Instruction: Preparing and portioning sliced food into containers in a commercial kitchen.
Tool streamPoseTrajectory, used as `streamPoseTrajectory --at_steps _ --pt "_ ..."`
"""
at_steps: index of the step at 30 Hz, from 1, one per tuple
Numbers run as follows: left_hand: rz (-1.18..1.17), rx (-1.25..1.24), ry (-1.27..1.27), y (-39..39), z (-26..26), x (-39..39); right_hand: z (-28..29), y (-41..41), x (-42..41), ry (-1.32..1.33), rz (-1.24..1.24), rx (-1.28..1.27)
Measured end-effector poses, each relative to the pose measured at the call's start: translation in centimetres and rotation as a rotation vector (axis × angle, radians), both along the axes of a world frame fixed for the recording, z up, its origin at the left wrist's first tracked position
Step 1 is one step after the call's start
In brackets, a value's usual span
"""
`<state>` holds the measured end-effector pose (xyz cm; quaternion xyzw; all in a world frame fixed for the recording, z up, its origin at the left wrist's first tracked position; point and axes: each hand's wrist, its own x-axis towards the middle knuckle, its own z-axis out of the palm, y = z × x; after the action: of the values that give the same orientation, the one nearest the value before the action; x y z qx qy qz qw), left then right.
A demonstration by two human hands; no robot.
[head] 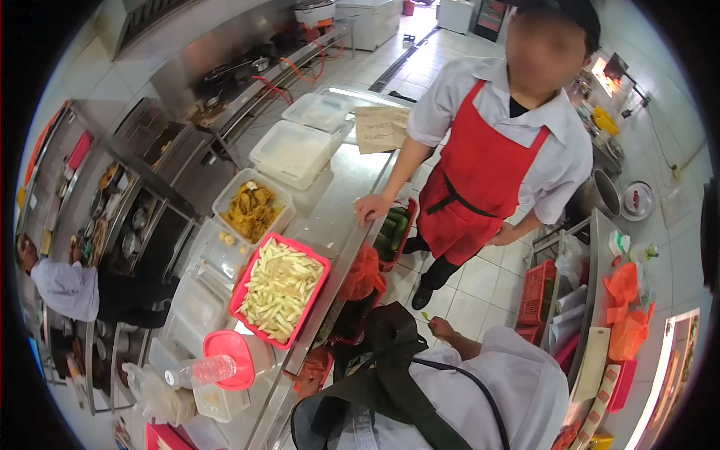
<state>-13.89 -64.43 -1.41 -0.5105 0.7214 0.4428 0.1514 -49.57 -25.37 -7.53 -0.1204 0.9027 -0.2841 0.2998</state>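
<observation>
My right hand (442, 328) is held out over the floor, away from the table, and pinches a small yellow-green piece (426, 316), perhaps of vegetable. At the front edge of the steel table (341, 198) is my left hand (306, 387), beside an orange plastic bag (316, 365); its fingers are partly hidden. A pink plastic basket (322, 289) on the table is heaped with pale cut vegetable strips (278, 287). Nearby stand a pink-lidded plastic container (229, 360) and a clear plastic bottle (202, 371) with a white cap.
Across from me, a person in a red apron (481, 157) rests a hand on the table edge. Marinated pieces (251, 206) fill an uncovered plastic tub. Below the table are cucumbers (394, 229) in a crate. Another person (67, 287) stands by the shelves. A counter (582, 304) runs along the right.
</observation>
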Motion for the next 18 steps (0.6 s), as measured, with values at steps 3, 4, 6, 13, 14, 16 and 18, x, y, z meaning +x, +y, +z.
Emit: streamPoseTrajectory --at_steps 3,4,6,13,14,16,18 --pt "-0.071 0.008 -0.017 -0.3 0.8 -1.0 -0.6 -1.2 0.5 -0.078 -0.059 -0.2" --pt "-0.087 0.004 -0.03 -0.2 1.1 -1.0 0.6 -2.2 0.4 -0.102 -0.069 -0.245" --pt "-0.134 0.005 -0.054 -0.3 1.3 -1.5 1.3 -3.1 0.4 -0.032 -0.047 -0.268" --pt "-0.09 0.063 -0.21 0.8 1.7 -1.2 -0.1 -1.9 -0.8 0.003 0.166 -0.199" --pt "-0.063 0.086 -0.251 0.6 2.2 -2.1 -0.9 -1.0 -1.0 0.017 0.209 -0.13" --pt "-0.147 0.104 0.17 0.1 4.7 -3.0 -2.1 0.6 -0.9 0.056 0.137 -0.25" --pt "-0.206 -0.015 0.184 0.0 4.9 -4.3 -3.6 2.0 -1.7 0.009 0.067 -0.136"
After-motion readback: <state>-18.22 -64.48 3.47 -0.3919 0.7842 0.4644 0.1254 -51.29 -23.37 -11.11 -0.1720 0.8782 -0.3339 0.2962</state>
